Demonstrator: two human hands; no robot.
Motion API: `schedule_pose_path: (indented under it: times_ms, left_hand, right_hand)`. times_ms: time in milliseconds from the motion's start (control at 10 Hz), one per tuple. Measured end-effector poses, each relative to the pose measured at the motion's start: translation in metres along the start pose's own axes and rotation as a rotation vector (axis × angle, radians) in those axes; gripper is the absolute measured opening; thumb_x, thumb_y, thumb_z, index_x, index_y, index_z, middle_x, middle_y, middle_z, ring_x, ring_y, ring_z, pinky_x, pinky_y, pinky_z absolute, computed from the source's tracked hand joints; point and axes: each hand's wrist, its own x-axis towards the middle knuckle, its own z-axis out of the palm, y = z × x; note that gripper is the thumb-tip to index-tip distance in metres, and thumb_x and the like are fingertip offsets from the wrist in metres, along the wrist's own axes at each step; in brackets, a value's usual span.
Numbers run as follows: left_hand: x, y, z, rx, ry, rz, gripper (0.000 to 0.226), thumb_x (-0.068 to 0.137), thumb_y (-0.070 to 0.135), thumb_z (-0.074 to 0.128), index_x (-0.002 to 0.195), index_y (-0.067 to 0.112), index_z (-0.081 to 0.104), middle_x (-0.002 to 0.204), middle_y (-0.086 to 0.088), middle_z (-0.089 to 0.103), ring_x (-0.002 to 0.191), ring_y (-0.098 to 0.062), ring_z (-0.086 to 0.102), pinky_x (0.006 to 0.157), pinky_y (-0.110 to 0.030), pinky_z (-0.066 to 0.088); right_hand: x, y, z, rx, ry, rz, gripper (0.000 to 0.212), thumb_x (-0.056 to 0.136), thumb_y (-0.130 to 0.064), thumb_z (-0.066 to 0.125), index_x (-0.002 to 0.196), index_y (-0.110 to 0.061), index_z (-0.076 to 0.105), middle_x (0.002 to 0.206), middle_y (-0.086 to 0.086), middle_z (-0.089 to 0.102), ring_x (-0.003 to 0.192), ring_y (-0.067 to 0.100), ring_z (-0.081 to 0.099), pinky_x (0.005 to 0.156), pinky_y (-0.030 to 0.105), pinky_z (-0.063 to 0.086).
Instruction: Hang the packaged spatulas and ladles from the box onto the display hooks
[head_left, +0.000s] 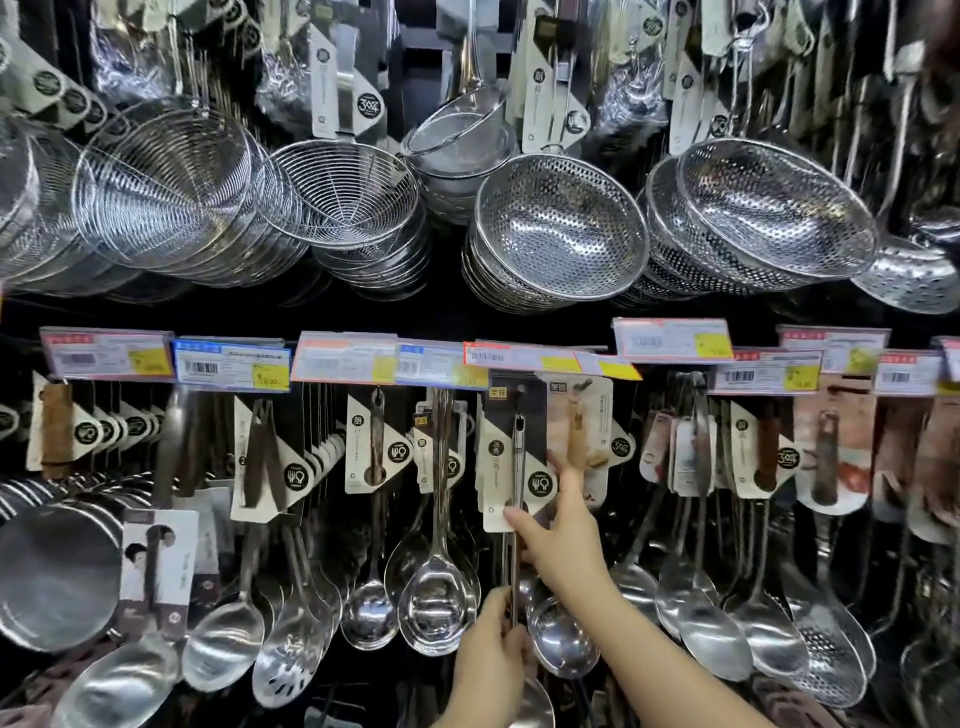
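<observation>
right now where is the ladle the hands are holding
In the head view it is at lower centre: the ladle hangs under the red price tag, left hand on its handle, right hand on its card.

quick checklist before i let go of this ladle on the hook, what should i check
1. Left hand holds the ladle handle low down: ok.
2. Right hand steadies the ladle's card, fingers at its right edge: ok.
3. Card's hole fully seated on the hook under the price tag: cannot tell, that spot is too dark.
4. Card hangs straight, facing out: ok.
5. Bowl clear of the neighbouring ladle on the left: cannot tell, hands cover it.
6. Right product for this price tag: cannot tell, print is blurred.
</observation>
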Motion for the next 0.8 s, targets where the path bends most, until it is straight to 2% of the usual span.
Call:
schedule_pose_path:
  times_ms: [100, 200, 300, 400, 500, 600, 700, 800]
  left_hand:
    - [0.012, 0.004, 0.001, 0.041, 0.037, 0.011, 0.032, 0.09, 0.001, 0.045, 0.11, 0.026, 0.048, 0.075, 0.011, 0.058, 0.069, -0.002, 0.056, 0.062, -0.004, 0.043]
    - [0.025, 0.006, 0.003, 0.051, 0.057, 0.011, 0.039, 0.092, 0.002, 0.044, 0.126, 0.022, 0.045, 0.098, 0.008, 0.061, 0.084, -0.003, 0.053, 0.071, -0.003, 0.042]
    - [0.034, 0.0, 0.006, 0.099, 0.054, 0.003, 0.04, 0.092, 0.003, 0.043, 0.129, 0.016, 0.045, 0.092, 0.006, 0.061, 0.076, -0.003, 0.055, 0.064, -0.002, 0.043]
    - [0.037, -0.008, 0.008, 0.149, 0.073, 0.021, 0.045, 0.092, 0.004, 0.044, 0.135, 0.016, 0.04, 0.112, -0.002, 0.064, 0.098, -0.011, 0.06, 0.086, -0.014, 0.044]
    - [0.032, -0.01, 0.008, 0.231, 0.017, 0.011, 0.057, 0.091, 0.005, 0.046, 0.143, 0.02, 0.026, 0.136, -0.005, 0.052, 0.122, -0.016, 0.051, 0.105, -0.026, 0.04]
    - [0.018, -0.009, 0.006, 0.244, -0.01, 0.014, 0.071, 0.089, 0.006, 0.051, 0.147, 0.022, 0.012, 0.148, -0.004, 0.034, 0.136, -0.016, 0.035, 0.113, -0.026, 0.028]
    - [0.0, -0.004, 0.0, 0.266, -0.026, 0.085, 0.071, 0.092, 0.012, 0.05, 0.148, 0.02, 0.007, 0.153, 0.0, 0.023, 0.141, -0.014, 0.024, 0.112, -0.021, 0.021]
    - [-0.009, -0.005, -0.008, 0.36, -0.039, 0.114, 0.064, 0.095, 0.018, 0.044, 0.148, 0.015, 0.008, 0.157, -0.001, 0.012, 0.145, -0.015, 0.011, 0.116, -0.022, 0.01]
  right_hand:
    - [0.006, -0.002, 0.003, -0.045, 0.016, -0.035, 0.074, 0.081, -0.021, 0.068, 0.139, -0.034, 0.022, 0.138, 0.001, 0.041, 0.117, 0.03, 0.053, 0.094, 0.044, 0.051]
    - [0.014, 0.001, 0.002, -0.076, 0.041, -0.061, 0.072, 0.082, -0.018, 0.067, 0.14, -0.026, 0.025, 0.15, 0.002, 0.029, 0.129, 0.025, 0.043, 0.104, 0.038, 0.042]
    - [0.016, 0.001, 0.004, -0.103, 0.034, -0.054, 0.071, 0.083, -0.016, 0.067, 0.141, -0.024, 0.026, 0.153, 0.001, 0.018, 0.134, 0.022, 0.037, 0.105, 0.03, 0.035]
    - [0.016, 0.001, 0.005, -0.091, 0.034, -0.071, 0.07, 0.084, -0.015, 0.066, 0.141, -0.023, 0.027, 0.151, 0.0, 0.018, 0.131, 0.021, 0.039, 0.099, 0.025, 0.034]
    - [0.012, -0.001, 0.002, -0.107, 0.027, -0.073, 0.069, 0.086, -0.016, 0.063, 0.142, -0.022, 0.024, 0.149, 0.003, 0.027, 0.13, 0.023, 0.041, 0.099, 0.027, 0.036]
    - [0.002, 0.001, -0.001, -0.171, -0.017, -0.038, 0.07, 0.09, -0.025, 0.058, 0.146, -0.022, 0.016, 0.148, 0.005, 0.035, 0.131, 0.027, 0.043, 0.101, 0.034, 0.039]
    - [-0.016, 0.01, -0.006, -0.281, -0.051, 0.029, 0.06, 0.092, -0.033, 0.054, 0.143, -0.02, 0.026, 0.113, 0.004, 0.058, 0.103, 0.021, 0.056, 0.087, 0.031, 0.044]
    - [-0.037, 0.024, -0.011, -0.416, -0.052, 0.066, 0.039, 0.093, -0.033, 0.051, 0.126, -0.012, 0.047, 0.096, 0.002, 0.056, 0.093, 0.02, 0.055, 0.08, 0.027, 0.039]
